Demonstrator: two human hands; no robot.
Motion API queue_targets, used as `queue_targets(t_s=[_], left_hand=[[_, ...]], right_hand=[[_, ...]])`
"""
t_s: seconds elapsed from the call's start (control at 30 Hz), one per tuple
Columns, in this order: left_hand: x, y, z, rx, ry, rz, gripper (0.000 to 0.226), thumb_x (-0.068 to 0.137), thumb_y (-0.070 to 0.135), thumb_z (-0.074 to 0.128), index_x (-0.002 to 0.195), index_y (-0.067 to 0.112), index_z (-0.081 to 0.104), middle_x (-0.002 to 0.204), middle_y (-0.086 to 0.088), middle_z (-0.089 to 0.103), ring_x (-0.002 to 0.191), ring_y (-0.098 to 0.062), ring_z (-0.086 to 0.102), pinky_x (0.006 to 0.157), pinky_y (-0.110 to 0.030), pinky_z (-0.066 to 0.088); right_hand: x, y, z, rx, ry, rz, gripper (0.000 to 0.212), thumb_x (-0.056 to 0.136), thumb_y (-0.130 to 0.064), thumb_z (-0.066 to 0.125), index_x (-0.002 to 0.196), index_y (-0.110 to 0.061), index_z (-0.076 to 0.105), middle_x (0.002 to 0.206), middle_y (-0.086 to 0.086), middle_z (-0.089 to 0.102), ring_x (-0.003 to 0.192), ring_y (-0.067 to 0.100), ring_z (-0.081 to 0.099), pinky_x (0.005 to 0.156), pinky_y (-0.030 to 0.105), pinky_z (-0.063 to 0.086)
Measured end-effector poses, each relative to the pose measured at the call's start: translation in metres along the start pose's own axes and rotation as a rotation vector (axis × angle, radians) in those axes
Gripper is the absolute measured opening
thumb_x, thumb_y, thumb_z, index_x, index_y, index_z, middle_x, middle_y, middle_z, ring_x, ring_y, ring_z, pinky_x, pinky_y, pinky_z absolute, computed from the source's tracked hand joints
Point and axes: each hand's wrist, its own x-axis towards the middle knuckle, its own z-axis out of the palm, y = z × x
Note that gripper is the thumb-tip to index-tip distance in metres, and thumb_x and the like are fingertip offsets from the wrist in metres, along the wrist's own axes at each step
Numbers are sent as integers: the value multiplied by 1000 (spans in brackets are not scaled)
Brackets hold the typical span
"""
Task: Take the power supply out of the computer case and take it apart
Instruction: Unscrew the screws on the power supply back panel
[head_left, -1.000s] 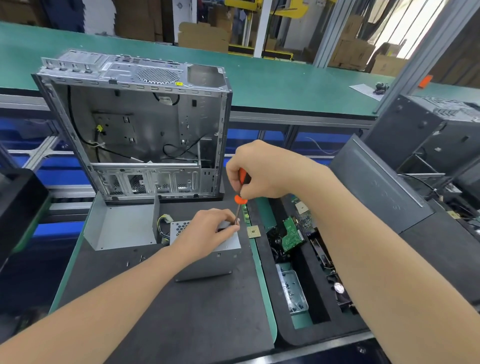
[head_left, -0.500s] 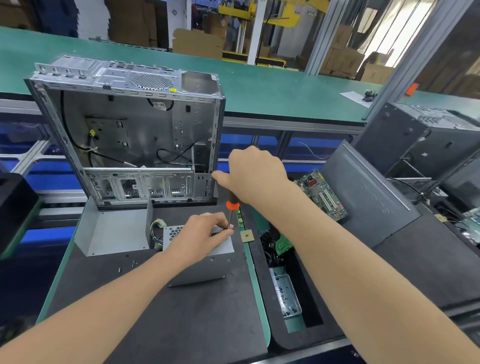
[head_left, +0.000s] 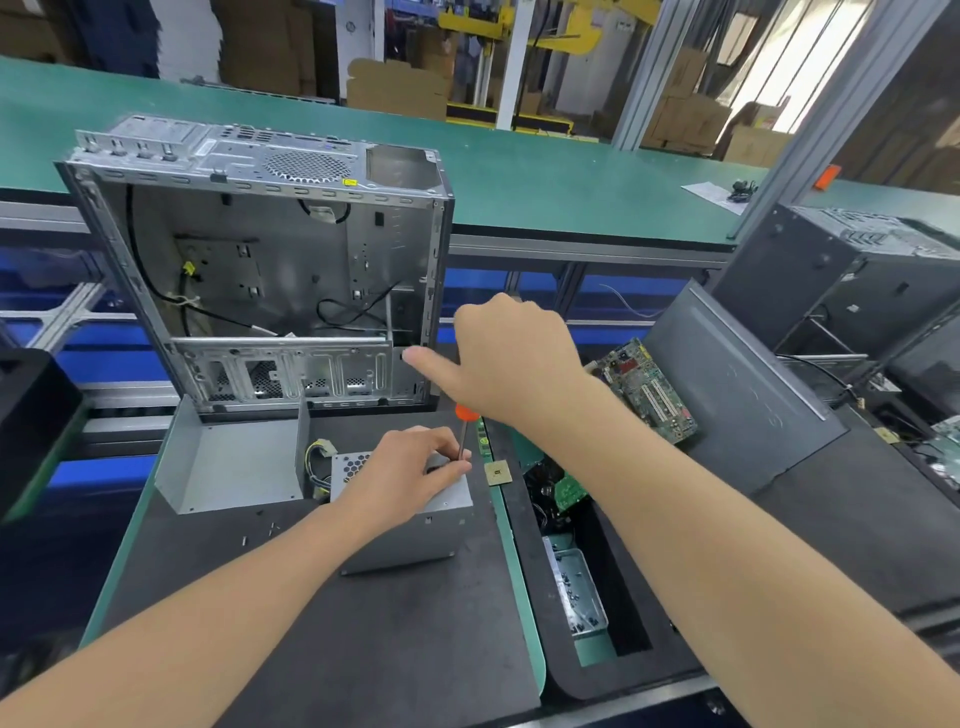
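Power supply (head_left: 402, 525), a grey sheet-metal box with a honeycomb vent, lies on the black table (head_left: 363, 649) before the open computer case (head_left: 260, 249). Left hand (head_left: 410, 467) steadies it, fingers (head_left: 457, 462) pinching the screwdriver (head_left: 462, 434) shaft to guide the tip. Right hand (head_left: 514, 358) clenches the orange handle, 1 finger extended.

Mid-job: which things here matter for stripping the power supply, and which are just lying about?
In the job: power supply, screwdriver, left hand, right hand, metal cover, loose screws, case.
Lying about: chip, motherboard, side panel, screw tray.
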Motion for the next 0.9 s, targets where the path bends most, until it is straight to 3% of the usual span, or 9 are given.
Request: queue_targets(t_s=[0.03,0.07,0.13,0.2,0.33,0.47,0.7,0.9], left_hand=[[-1,0,-1,-17,-8,7,3,94,32,69,91,33,70,107,8,74,101,-9,68,95,-37,54],[-2,1,-3,-33,-8,19,12,90,20,68,90,31,71,109,10,73,107,-6,67,97,-36,54],[-3,0,-4,-73,2,49,30,78,0,59,89,23,74,113,9,73,121,-3,63,103,-34,52],[-3,-1,-5,-74,0,61,37,72,-6,53,88,18,76,118,5,72,128,-5,60,104,-36,52],[-1,-2,-4,-72,-14,42,35,71,2,50,86,22,74,119,5,70,126,-8,61,100,-39,56],[0,-2,-2,-39,-19,57,26,81,11,61,82,36,68,116,12,70,127,-3,59,99,-35,56],[4,-6,1,52,60,135,3,91,19,78,90,22,79,112,17,69,111,3,61,103,-19,45],[16,-3,-3,196,-143,139,9,101,25,66,94,20,65,124,11,58,121,-6,54,100,-23,43]], right_hand=[[-1,-3,2,3,20,19,60,97,-68,48,70,-14,41,64,-1,38,52,19,37,47,28,19],[0,-3,4,44,11,20,55,99,-63,50,75,-14,44,66,0,40,54,22,41,47,28,20],[2,1,5,191,-50,-23,31,100,-43,58,90,-14,53,74,2,51,68,28,55,49,28,28],[1,5,3,350,-112,-56,12,93,-25,61,93,-15,56,80,3,59,77,30,62,53,29,38],[-3,4,2,453,-121,-56,10,83,-19,63,88,-14,55,79,4,59,79,30,62,59,33,47],[-5,10,0,479,-55,-29,10,82,-21,62,85,-15,54,77,2,56,78,28,59,56,31,44],[-6,18,-7,485,-21,-16,12,83,-23,63,85,-14,56,73,1,55,75,25,59,59,35,50],[-9,24,-7,501,-31,2,12,84,-22,63,87,-13,57,73,1,56,75,26,59,59,34,50]])
